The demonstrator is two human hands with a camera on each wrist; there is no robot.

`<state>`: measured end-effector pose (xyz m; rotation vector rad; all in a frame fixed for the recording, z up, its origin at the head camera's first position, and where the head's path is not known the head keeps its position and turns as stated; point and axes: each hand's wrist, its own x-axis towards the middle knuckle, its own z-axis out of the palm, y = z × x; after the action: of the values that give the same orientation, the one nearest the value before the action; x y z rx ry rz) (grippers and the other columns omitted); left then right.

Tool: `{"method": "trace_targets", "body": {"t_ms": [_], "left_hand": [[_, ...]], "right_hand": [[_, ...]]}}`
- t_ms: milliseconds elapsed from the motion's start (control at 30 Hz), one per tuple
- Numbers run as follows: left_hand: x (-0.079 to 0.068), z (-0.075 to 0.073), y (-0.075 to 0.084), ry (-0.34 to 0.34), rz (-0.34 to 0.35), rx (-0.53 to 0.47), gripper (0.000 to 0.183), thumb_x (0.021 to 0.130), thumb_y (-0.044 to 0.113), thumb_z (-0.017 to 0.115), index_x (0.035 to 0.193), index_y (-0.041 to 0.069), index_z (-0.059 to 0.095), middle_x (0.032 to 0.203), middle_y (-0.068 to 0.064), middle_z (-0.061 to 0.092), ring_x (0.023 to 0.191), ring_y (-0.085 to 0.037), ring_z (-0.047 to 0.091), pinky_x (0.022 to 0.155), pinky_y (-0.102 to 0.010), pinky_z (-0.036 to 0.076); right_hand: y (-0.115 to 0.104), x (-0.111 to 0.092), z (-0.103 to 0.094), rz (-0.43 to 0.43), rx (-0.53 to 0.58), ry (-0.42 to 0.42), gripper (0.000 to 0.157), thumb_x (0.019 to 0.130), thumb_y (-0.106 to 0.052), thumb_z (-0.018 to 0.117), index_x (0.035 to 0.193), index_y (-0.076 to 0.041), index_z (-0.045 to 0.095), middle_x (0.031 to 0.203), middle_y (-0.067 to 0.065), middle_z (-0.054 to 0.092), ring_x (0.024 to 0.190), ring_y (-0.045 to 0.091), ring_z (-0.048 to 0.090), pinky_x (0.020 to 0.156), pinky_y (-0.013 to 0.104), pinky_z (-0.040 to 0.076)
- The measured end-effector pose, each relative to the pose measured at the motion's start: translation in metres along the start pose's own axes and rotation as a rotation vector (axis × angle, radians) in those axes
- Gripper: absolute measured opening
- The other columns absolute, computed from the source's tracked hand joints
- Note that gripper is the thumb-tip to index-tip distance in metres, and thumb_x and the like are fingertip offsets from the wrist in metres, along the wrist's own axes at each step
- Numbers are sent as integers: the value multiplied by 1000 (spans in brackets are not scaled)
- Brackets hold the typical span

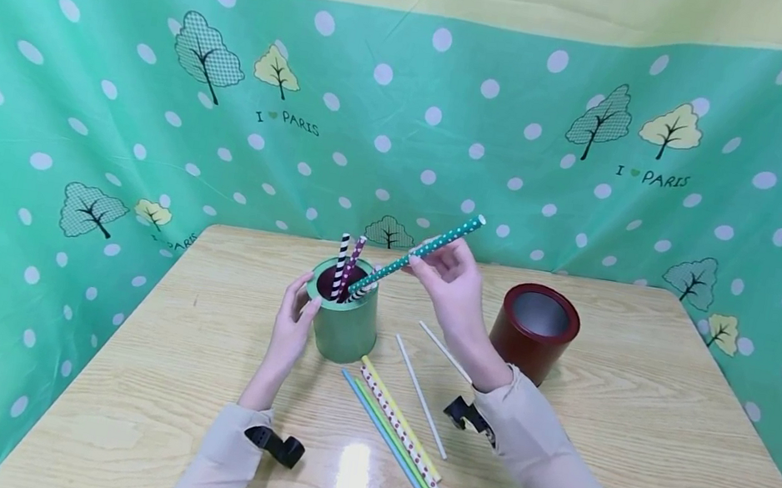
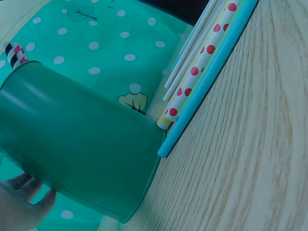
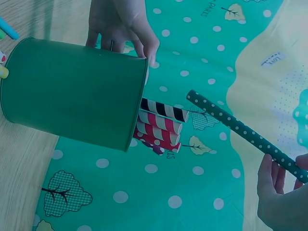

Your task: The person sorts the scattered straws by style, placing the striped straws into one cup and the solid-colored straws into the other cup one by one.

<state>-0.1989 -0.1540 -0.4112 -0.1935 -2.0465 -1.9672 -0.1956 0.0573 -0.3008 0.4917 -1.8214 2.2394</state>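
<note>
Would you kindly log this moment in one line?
left hand: holds green can | right hand: pinches green dotted straw above can | red can: upright

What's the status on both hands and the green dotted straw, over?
Right hand pinching green dotted straw, tip outside green can. Left hand holding can near rim. Straws inside can may get in the way.

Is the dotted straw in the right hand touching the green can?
Apart. The right wrist view shows the dotted straw ending short of the green can, with a visible gap between.
</note>
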Motion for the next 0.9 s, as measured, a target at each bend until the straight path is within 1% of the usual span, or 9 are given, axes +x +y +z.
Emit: {"method": "trace_targets", "body": {"t_ms": [133, 233, 367, 500, 667, 800, 867, 900], "left_hand": [[0, 0, 0, -3, 2, 2, 44, 92, 10, 43, 133, 2, 29, 129, -24, 39, 121, -31, 34, 102, -42, 24], [0, 0, 0, -4, 1, 0, 44, 92, 9, 43, 133, 2, 29, 129, -24, 39, 121, -31, 34, 102, -43, 24], [0, 0, 0, -5, -1, -3, 44, 92, 9, 43, 133, 2, 28, 129, -24, 39, 121, -31, 34, 101, -43, 25], [0, 0, 0, -5, -4, -5, 44, 92, 9, 43, 133, 3, 29, 129, -24, 39, 121, -31, 34, 101, -43, 25], [1, 1, -1, 1, -2, -11, 44, 92, 8, 44, 133, 2, 29, 129, -24, 39, 121, -31, 35, 101, -42, 25], [1, 1, -2, 6, 3, -19, 44, 92, 7, 44, 133, 2, 30, 129, -24, 39, 120, -30, 35, 101, -41, 26], [1, 1, -1, 6, 4, -17, 44, 92, 8, 44, 133, 1, 30, 129, -25, 39, 120, -31, 35, 101, -42, 26], [1, 1, -1, 6, 2, -13, 44, 92, 7, 43, 133, 1, 29, 129, -25, 39, 120, -31, 35, 101, -42, 26]], "right_hand": [[1, 3, 1, -25, -21, 12, 23, 82, 2, 57, 102, 6, 46, 89, 3, 57, 85, 15, 57, 81, 33, 48], [2, 4, 2, -51, -28, 20, 23, 80, 5, 58, 101, 8, 47, 88, 2, 58, 84, 14, 57, 80, 31, 49], [6, 5, 3, -65, -39, 26, 22, 78, 8, 59, 98, 6, 50, 88, 1, 59, 84, 13, 57, 79, 28, 49], [10, 6, 3, -70, -50, 26, 21, 78, 8, 59, 96, 4, 51, 88, 2, 59, 84, 13, 57, 78, 29, 49], [14, 8, 3, -73, -63, 26, 19, 78, 8, 59, 94, 4, 50, 89, 7, 59, 84, 12, 57, 79, 29, 49], [18, 10, 5, -58, -41, 22, 18, 77, 11, 58, 92, 6, 50, 93, 17, 58, 83, 11, 56, 79, 29, 49], [19, 11, 5, -47, -37, 18, 19, 76, 11, 58, 93, 7, 50, 94, 19, 57, 83, 11, 56, 80, 30, 48], [19, 11, 5, -45, -34, 15, 19, 76, 11, 58, 93, 7, 50, 93, 17, 58, 83, 11, 56, 80, 30, 48]]}}
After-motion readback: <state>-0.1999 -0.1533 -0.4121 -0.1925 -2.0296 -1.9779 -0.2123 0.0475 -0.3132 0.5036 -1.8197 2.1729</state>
